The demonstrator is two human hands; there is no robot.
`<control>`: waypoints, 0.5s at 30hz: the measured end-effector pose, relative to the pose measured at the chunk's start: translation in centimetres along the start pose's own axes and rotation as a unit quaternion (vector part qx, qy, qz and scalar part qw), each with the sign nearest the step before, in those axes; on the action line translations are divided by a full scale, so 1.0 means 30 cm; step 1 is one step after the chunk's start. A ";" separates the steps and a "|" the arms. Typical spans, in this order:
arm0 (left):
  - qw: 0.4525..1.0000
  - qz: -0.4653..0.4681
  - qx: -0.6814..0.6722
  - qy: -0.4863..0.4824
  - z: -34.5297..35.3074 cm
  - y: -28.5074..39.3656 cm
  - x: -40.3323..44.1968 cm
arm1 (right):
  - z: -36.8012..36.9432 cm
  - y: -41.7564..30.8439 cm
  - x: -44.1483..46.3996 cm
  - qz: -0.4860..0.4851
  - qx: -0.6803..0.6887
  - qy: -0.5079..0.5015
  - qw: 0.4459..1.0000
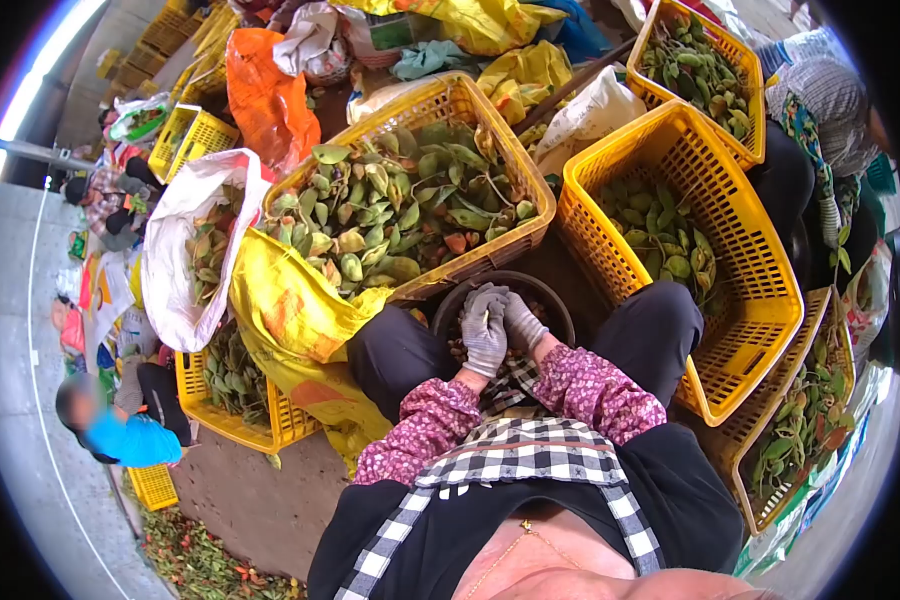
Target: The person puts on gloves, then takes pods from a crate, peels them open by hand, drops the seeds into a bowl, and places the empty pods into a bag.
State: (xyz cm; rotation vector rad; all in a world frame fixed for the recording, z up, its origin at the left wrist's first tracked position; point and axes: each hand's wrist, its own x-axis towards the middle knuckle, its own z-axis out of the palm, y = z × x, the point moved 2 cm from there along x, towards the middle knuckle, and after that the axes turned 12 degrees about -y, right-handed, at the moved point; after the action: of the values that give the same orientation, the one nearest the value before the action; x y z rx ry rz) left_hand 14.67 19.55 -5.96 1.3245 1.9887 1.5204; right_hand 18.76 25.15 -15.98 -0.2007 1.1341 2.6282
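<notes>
My left hand (484, 338) and my right hand (522, 322), both in grey knit gloves, are pressed together over a dark round bucket (562, 300) between my knees. The fingers of both are closed, and whatever lies between them is hidden. Small brown, nut-like pieces show inside the bucket below the gloves. Just beyond it stands a yellow crate (470, 262) heaped with green and reddish pods (395, 205). A second yellow crate (745, 245), tilted towards my right knee, has green pods (665, 225) at its bottom.
On the left are an open white sack (175, 265), a yellow sack (295, 300) and another filled crate (295, 425). More filled crates stand at right, beside a person in grey (825, 110). A person in blue (135, 430) sits at far left, near a pile of plant waste (210, 555).
</notes>
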 end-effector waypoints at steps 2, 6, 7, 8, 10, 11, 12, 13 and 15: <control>0.999 0.001 0.025 -0.022 -0.008 -0.017 0.007 | -0.013 -0.011 0.039 -0.059 0.437 -0.021 0.897; 0.996 0.025 0.054 -0.071 -0.028 -0.030 0.066 | 0.075 0.049 0.044 -0.178 0.841 0.010 0.511; 0.993 0.041 0.058 -0.093 -0.030 -0.011 0.076 | 0.061 0.038 0.035 -0.146 0.857 0.049 0.491; 0.990 0.059 0.063 -0.116 -0.036 0.010 0.088 | 0.054 0.027 0.022 -0.113 0.871 0.086 0.471; 0.981 0.117 0.076 -0.132 -0.043 0.052 0.129 | 0.054 0.030 0.031 -0.073 0.922 0.065 0.373; 0.991 0.073 0.024 -0.108 -0.048 0.017 0.124 | 0.085 0.056 0.027 -0.051 0.944 0.059 0.322; 0.996 0.029 -0.028 -0.082 -0.052 -0.033 0.113 | 0.127 0.064 0.041 -0.076 0.995 0.026 0.066; 0.995 -0.014 -0.079 -0.054 -0.062 -0.068 0.115 | 0.172 0.081 0.042 -0.094 0.977 -0.009 -0.192; 0.932 -0.139 -0.326 0.077 -0.137 -0.061 0.207 | 0.134 0.121 -0.025 0.045 0.943 -0.011 -0.328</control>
State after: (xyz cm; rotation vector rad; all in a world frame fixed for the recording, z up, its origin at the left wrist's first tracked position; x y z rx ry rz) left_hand 7.63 22.11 -4.25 0.6409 1.4495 1.9369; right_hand 18.32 25.57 -10.55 -0.5548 -2.2675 2.0540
